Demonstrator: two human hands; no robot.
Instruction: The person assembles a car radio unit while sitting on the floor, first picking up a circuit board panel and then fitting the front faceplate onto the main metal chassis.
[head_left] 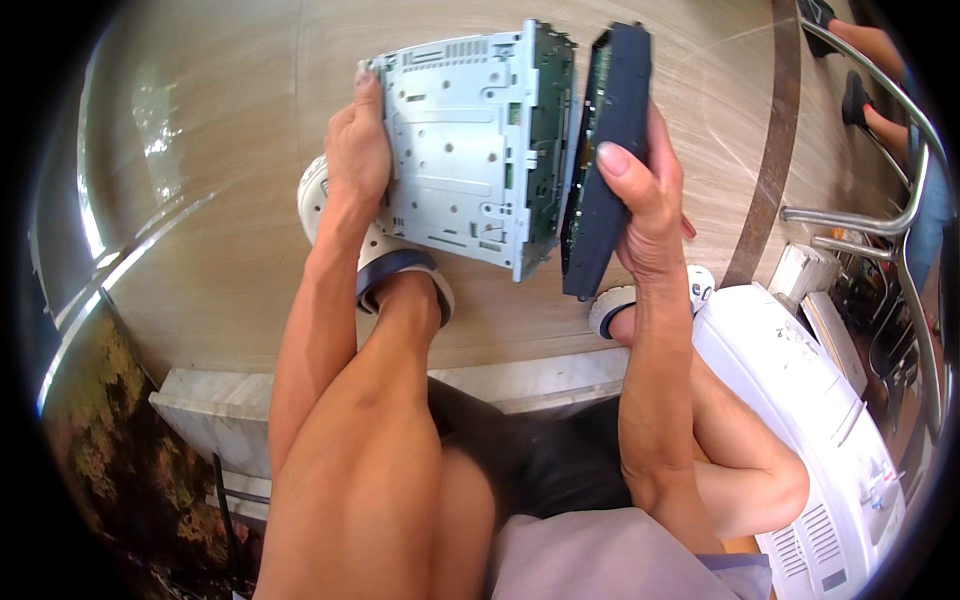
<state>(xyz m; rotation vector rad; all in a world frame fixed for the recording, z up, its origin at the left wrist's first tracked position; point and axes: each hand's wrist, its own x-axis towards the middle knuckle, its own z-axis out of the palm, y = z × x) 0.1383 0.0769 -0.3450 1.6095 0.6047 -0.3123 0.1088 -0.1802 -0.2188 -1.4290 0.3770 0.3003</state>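
Silver metal chassis is hanging over the floor, left hand gripping its left edge, green circuit board showing on its right. Right hand's grip is holding a black panel, slanting just beside the board.

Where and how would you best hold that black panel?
Probably around the middle of the black panel, coming from the right, where the right hand holds it. From here it looks long and narrow, and its left side, facing the metal box, shows green circuit parts that are likely better left untouched.
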